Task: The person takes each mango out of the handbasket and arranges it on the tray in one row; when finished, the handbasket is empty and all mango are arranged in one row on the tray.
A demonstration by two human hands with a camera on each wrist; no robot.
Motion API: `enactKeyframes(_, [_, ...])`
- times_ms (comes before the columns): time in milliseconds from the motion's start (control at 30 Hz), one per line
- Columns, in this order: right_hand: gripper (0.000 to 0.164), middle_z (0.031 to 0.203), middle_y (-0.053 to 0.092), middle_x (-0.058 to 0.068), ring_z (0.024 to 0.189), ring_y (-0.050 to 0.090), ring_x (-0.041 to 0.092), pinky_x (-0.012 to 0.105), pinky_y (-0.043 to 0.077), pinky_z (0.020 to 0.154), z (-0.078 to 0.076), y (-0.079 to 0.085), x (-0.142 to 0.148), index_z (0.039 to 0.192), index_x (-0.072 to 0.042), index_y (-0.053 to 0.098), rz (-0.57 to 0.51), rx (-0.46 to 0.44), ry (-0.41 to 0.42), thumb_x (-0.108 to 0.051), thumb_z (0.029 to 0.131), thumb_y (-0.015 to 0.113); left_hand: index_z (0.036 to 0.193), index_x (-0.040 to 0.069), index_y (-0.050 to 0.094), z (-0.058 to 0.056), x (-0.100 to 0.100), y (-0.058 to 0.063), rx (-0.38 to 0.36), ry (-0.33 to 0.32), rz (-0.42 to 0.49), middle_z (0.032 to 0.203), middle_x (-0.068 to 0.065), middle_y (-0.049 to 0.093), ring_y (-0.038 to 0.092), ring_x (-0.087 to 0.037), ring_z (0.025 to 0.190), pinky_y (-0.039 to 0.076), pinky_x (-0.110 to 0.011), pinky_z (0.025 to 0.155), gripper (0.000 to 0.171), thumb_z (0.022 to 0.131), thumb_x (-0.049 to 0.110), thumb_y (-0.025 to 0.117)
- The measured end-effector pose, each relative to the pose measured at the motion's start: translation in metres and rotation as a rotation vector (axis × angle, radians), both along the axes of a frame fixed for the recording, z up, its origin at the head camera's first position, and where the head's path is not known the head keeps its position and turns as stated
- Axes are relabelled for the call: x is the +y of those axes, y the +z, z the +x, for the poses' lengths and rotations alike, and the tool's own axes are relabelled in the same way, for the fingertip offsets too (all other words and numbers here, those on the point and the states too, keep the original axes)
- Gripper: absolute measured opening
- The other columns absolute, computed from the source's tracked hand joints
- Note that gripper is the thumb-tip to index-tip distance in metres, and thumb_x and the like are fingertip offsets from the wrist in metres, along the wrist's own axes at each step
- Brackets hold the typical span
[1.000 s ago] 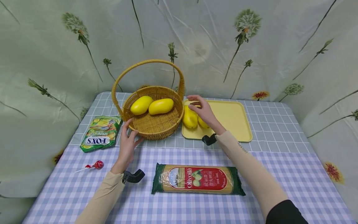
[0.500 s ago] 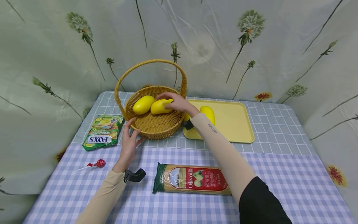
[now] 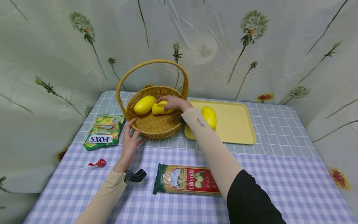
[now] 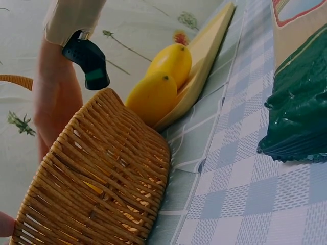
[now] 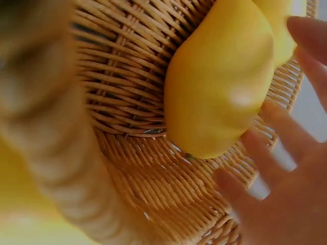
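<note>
My left hand rests spread against the near left side of the wicker basket; a fingertip shows at its edge in the left wrist view. Two yellow mangoes lie inside: the left mango and the right mango. Over the right one reaches my right hand, coming in across the basket's right rim. In the right wrist view its fingers are spread and fairly straight, with fingertips right at the mango's side. My right forearm covers part of the tray and pasta bag in the head view.
A yellow tray right of the basket holds two more mangoes. On the checked cloth lie a spaghetti bag, a green Fox's packet and a red lollipop. The basket's tall handle arches above it.
My right hand has gone left from over the tray mangoes into the basket, and has lowered onto the right mango there. My left hand has stayed at the basket's side.
</note>
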State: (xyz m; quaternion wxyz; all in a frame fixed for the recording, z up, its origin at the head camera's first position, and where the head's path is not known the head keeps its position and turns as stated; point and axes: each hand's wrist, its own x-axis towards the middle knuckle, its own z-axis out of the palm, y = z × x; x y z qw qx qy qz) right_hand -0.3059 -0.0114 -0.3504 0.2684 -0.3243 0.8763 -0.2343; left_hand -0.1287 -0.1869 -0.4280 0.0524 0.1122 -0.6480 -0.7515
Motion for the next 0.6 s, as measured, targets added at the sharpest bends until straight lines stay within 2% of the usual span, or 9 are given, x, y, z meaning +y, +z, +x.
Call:
enactKeyframes(67, [0.056,0.154,0.028,0.007,0.141,0.021,0.026,0.040,0.018,0.113,0.002,0.000,0.000,0.143,-0.019,0.047,0.074,0.003,0.033,-0.005,0.089,0.055,0.151,0.014,0.021,0.000,0.000,0.000,-0.004,0.002,-0.004,0.156,-0.007,0.008,0.036,-0.035,0.130,0.043,-0.050,0.098,0.053,0.101,0.004,0.034])
enactKeyframes(167, [0.055,0.155,0.026,0.008,0.143,0.011,0.028,0.043,0.019,0.112,0.006,0.000,0.000,0.143,-0.023,0.047,0.134,-0.026,0.037,-0.006,0.091,0.055,0.152,0.015,0.021,0.001,0.000,0.000,-0.009,0.002,-0.014,0.156,-0.005,0.007,0.036,-0.035,0.130,0.043,-0.050,0.099,0.053,0.101,0.005,0.034])
enactKeyframes(233, [0.054,0.155,0.025,0.008,0.144,0.005,0.031,0.044,0.022,0.110,0.009,-0.001,0.001,0.142,-0.023,0.048,0.134,-0.057,0.019,-0.006,0.092,0.056,0.152,0.014,0.021,0.001,0.000,0.001,-0.007,0.001,-0.017,0.156,-0.005,0.006,0.035,-0.035,0.131,0.042,-0.051,0.099,0.053,0.101,0.005,0.034])
enactKeyframes(367, [0.049,0.154,0.027,0.008,0.143,-0.005,0.035,0.046,0.016,0.112,0.011,-0.004,0.003,0.139,-0.019,0.050,0.100,-0.078,0.001,-0.007,0.092,0.057,0.152,0.014,0.021,0.001,0.001,0.001,-0.006,0.000,-0.027,0.156,-0.004,0.006,0.034,-0.035,0.132,0.042,-0.051,0.099,0.053,0.101,0.006,0.034])
enactKeyframes(467, [0.050,0.154,0.028,0.009,0.140,0.013,0.030,0.038,0.024,0.106,0.011,-0.007,0.005,0.140,-0.014,0.048,0.069,-0.114,0.001,-0.005,0.092,0.056,0.152,0.014,0.021,0.001,0.001,0.000,-0.004,0.000,-0.032,0.156,-0.004,0.006,0.035,-0.035,0.131,0.043,-0.050,0.098,0.053,0.101,0.006,0.034])
enactKeyframes(533, [0.052,0.153,0.028,0.009,0.131,0.025,0.025,0.031,0.029,0.097,0.012,-0.008,0.008,0.141,-0.011,0.046,0.033,-0.151,0.001,-0.002,0.091,0.055,0.152,0.014,0.021,0.001,0.001,0.000,0.000,0.000,-0.031,0.156,-0.004,0.007,0.035,-0.035,0.131,0.043,-0.051,0.098,0.053,0.101,0.006,0.034])
enactKeyframes(600, [0.053,0.153,0.028,0.008,0.121,0.032,0.024,0.029,0.032,0.088,0.012,-0.010,0.011,0.142,-0.010,0.044,-0.013,-0.185,-0.006,-0.001,0.091,0.056,0.152,0.014,0.021,0.001,0.001,-0.001,0.005,-0.002,-0.024,0.156,-0.003,0.007,0.034,-0.035,0.132,0.043,-0.051,0.098,0.053,0.101,0.006,0.034])
